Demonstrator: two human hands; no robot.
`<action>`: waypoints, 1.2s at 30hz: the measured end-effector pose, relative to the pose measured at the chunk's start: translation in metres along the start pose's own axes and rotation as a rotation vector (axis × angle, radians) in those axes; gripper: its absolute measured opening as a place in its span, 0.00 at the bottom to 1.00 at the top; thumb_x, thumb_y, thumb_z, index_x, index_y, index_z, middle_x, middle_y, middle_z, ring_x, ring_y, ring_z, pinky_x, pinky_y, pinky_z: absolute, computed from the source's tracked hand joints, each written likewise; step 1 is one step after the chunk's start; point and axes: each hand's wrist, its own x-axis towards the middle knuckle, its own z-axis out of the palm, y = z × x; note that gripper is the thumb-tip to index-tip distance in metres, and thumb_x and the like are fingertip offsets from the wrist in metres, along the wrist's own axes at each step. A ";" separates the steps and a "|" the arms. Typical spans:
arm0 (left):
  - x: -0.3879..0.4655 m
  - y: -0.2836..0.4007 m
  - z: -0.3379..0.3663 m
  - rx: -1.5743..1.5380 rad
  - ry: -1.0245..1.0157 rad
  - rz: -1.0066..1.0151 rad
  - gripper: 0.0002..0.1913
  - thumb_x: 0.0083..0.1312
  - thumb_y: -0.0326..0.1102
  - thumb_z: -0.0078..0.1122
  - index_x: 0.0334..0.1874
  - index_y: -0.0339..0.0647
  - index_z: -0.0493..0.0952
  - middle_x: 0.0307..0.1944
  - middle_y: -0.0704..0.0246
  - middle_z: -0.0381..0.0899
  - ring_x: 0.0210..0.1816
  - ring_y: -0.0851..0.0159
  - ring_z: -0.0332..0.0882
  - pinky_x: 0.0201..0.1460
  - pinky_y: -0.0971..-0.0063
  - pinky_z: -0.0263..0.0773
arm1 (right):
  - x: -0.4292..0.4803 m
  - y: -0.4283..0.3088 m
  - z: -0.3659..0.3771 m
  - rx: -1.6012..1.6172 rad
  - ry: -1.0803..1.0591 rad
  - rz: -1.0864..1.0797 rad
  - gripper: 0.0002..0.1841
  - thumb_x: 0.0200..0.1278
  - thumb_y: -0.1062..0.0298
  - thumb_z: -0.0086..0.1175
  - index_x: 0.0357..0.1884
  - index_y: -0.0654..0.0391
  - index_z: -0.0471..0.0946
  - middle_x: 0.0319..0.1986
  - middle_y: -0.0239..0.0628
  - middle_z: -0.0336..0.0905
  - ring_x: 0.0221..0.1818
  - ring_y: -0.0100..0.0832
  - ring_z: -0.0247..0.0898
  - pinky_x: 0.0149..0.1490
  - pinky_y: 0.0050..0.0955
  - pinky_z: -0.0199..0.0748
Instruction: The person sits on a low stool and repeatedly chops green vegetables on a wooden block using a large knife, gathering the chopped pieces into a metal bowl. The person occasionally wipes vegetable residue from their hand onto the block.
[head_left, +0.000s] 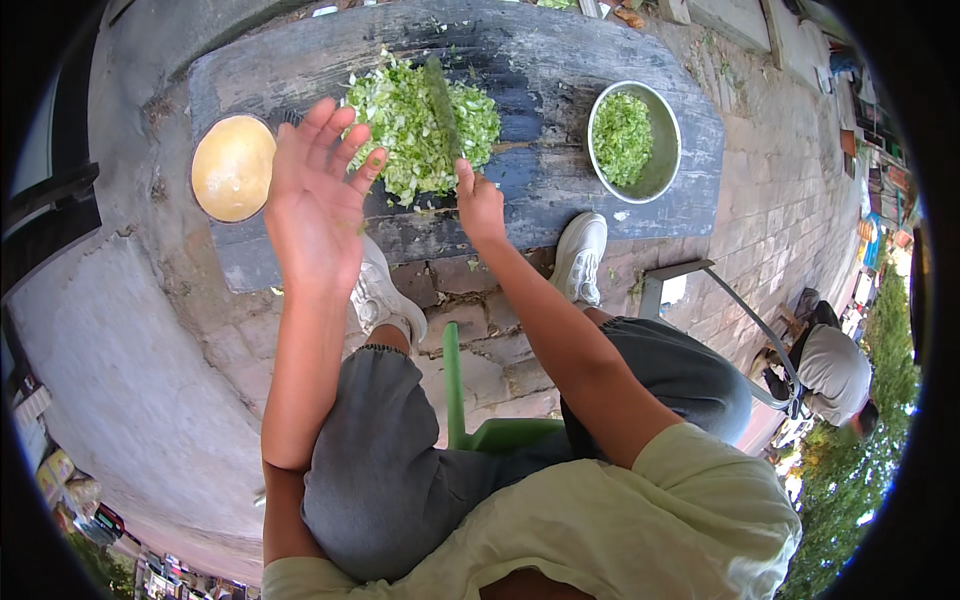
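My right hand (480, 202) grips the handle of a knife (442, 105), whose blade, flecked with green bits, lies across a heap of chopped green and white leafy vegetable (397, 127). The heap is spread on a dark, worn wooden board (547, 45). Raised to the left of the heap, my left hand (319, 202) is empty, palm turned up and fingers apart, with a few green scraps stuck to it. A metal bowl (666, 161) on the board's right side holds finely chopped greens (621, 139).
At the board's left edge sits a round container (232, 169) with a pale yellow surface. My white shoes (581, 255) are at the near edge. Below me is a green plastic stool (502, 433). A metal frame (652, 289) stands to the right, and farther off another person (832, 375) bends over.
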 end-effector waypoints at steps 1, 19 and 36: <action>-0.001 0.000 -0.002 0.007 0.012 0.009 0.20 0.75 0.47 0.39 0.56 0.36 0.70 0.49 0.67 0.74 0.49 0.68 0.72 0.55 0.68 0.69 | -0.004 -0.003 -0.003 0.045 0.034 -0.023 0.40 0.69 0.33 0.31 0.40 0.68 0.77 0.29 0.64 0.76 0.39 0.66 0.71 0.44 0.55 0.67; 0.000 -0.001 0.002 0.008 0.019 -0.007 0.20 0.75 0.47 0.39 0.55 0.37 0.70 0.49 0.67 0.74 0.50 0.68 0.72 0.55 0.68 0.69 | 0.004 0.031 -0.010 0.138 0.067 0.020 0.40 0.70 0.34 0.31 0.41 0.68 0.76 0.31 0.62 0.77 0.39 0.65 0.70 0.45 0.53 0.66; 0.000 -0.001 0.004 0.003 0.003 -0.026 0.20 0.75 0.47 0.39 0.55 0.37 0.70 0.49 0.67 0.74 0.50 0.68 0.72 0.55 0.67 0.69 | 0.018 0.046 -0.021 0.116 0.189 0.019 0.36 0.70 0.36 0.37 0.28 0.65 0.74 0.21 0.45 0.73 0.24 0.42 0.68 0.35 0.40 0.66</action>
